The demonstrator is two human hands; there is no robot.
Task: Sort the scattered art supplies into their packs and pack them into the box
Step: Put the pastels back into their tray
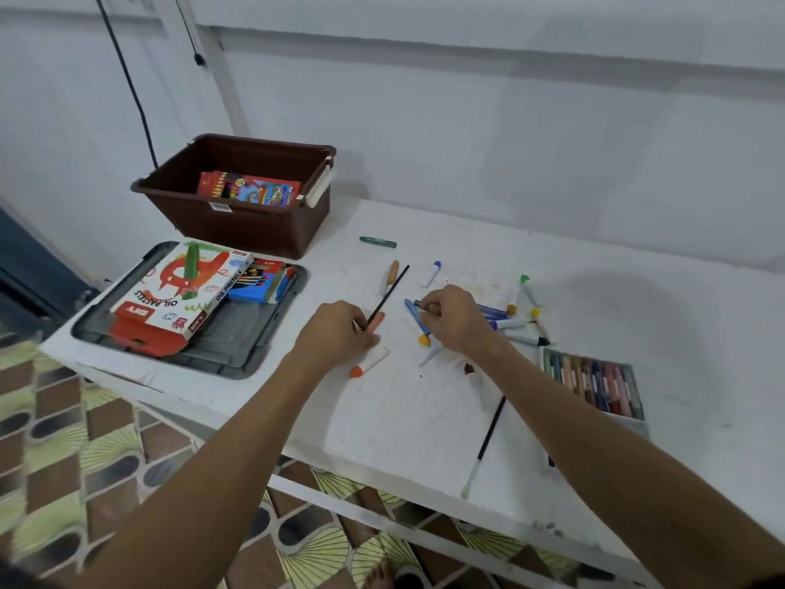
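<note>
The left hand (340, 331) pinches a thin black brush (388, 297) low on its stick, with a pink pastel at the fingertips; the right hand (452, 318) closes on blue pens from the scattered markers (516, 323) on the white table (424, 418). These are likely light, stiff and prone to rolling — grip mid-shaft, not the tips. The brown box (238, 206) sits at the table's far left, already holding one pack.

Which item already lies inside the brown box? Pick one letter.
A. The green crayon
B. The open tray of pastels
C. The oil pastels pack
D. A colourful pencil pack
D: a colourful pencil pack lies inside the brown box.
</note>
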